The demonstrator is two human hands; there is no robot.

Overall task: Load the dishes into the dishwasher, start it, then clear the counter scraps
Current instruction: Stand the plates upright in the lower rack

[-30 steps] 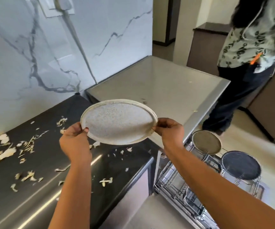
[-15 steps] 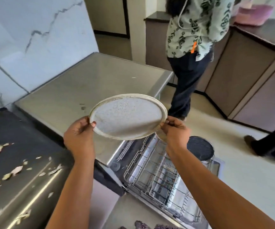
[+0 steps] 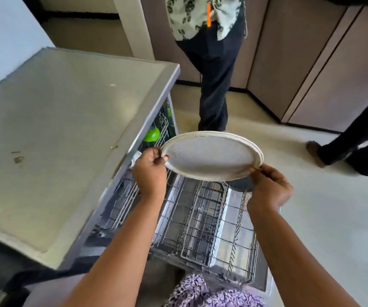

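Two hands hold one round, speckled plate [image 3: 211,156] at the centre of the frame, above the pulled-out dishwasher rack [image 3: 203,222]. The left hand [image 3: 150,171] pinches the plate's left rim, thumb on the upper face and the other fingers curled beneath; the right hand [image 3: 269,187] pinches the lower right rim in the same way. The plate lies nearly flat, its upper face turned up and slightly toward the viewer, the far rim raised a little. Foreshortened to an oval, its long axis runs from left to right across the frame, dipping slightly toward the right hand. The wire rack below extends from the open dishwasher [image 3: 161,129] toward the bottom of the frame. A green item [image 3: 152,134] sits inside the machine, left of the plate. The grey tabletop [image 3: 57,140] fills the left half of the frame. A standing person [image 3: 211,63] occupies the upper centre, and a second person's leg [image 3: 355,147] enters at the right edge.
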